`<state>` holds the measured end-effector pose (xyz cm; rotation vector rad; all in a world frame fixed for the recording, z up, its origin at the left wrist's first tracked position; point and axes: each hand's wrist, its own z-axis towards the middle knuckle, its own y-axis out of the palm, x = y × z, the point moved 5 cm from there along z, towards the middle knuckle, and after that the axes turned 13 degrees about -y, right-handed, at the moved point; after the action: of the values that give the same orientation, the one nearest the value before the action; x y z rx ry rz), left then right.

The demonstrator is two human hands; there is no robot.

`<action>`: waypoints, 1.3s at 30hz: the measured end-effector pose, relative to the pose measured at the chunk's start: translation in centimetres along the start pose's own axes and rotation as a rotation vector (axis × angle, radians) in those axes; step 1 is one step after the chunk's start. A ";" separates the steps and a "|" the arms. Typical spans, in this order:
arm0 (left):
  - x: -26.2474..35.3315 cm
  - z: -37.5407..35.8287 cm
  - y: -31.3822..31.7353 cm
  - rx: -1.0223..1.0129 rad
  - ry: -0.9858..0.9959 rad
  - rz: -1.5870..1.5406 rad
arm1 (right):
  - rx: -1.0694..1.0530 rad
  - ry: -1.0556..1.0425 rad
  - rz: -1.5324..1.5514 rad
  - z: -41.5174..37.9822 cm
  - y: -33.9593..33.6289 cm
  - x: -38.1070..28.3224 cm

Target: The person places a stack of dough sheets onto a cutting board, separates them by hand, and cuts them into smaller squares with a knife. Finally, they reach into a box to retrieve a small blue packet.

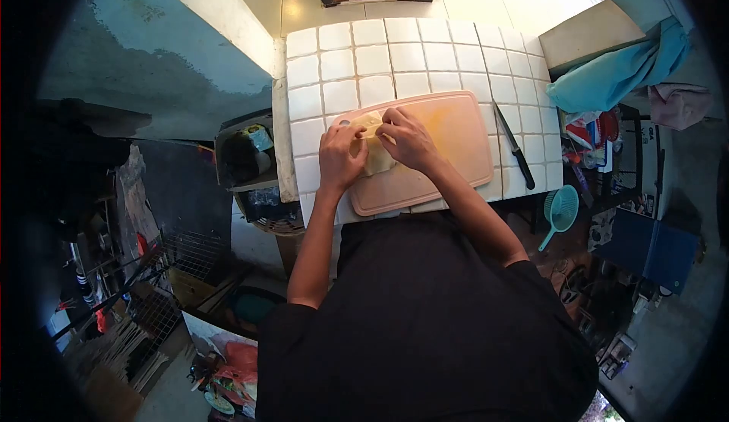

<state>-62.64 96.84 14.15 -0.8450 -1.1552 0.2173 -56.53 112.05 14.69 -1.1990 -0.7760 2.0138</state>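
Observation:
On the tiled counter lies a pink cutting board (425, 183) with yellowish stains on its right half. A pale yellow, thin-looking piece (377, 158) rests on the board's left part; its exact kind I cannot make out. My left hand (342, 156) pinches its left side, with thumb and fingers curled. My right hand (411, 140) has its fingertips closed on the piece's upper right edge. The fingers hide part of it. A knife (514, 147) with a black handle lies to the right of the board, apart from both hands.
White tiles (410, 56) surround the board. A turquoise cloth (615, 77) hangs at the right. A turquoise strainer (560, 209) is below the counter's right edge. An open box (247, 152) with dark contents stands by the left edge.

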 end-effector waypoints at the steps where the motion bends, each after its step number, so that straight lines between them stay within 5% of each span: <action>1: 0.0 0.2 0.0 -0.044 -0.004 0.013 | 0.001 0.000 0.000 -0.2 0.1 -0.1; 17: -1.0 4.0 1.2 -0.408 -0.183 -0.071 | 0.153 -0.122 -0.022 -1.7 -0.5 -1.5; 19: -1.9 4.1 1.9 -0.462 -0.343 -0.180 | 0.149 -0.132 -0.019 -1.9 -0.7 -1.8; 39: -3.7 4.8 2.7 -0.391 -0.367 -0.273 | 0.074 -0.142 0.104 -5.2 -2.9 -6.6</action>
<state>-67.66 98.95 10.34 -1.0013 -1.6770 -0.0888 -48.81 109.46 18.12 -1.0841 -0.7129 2.2127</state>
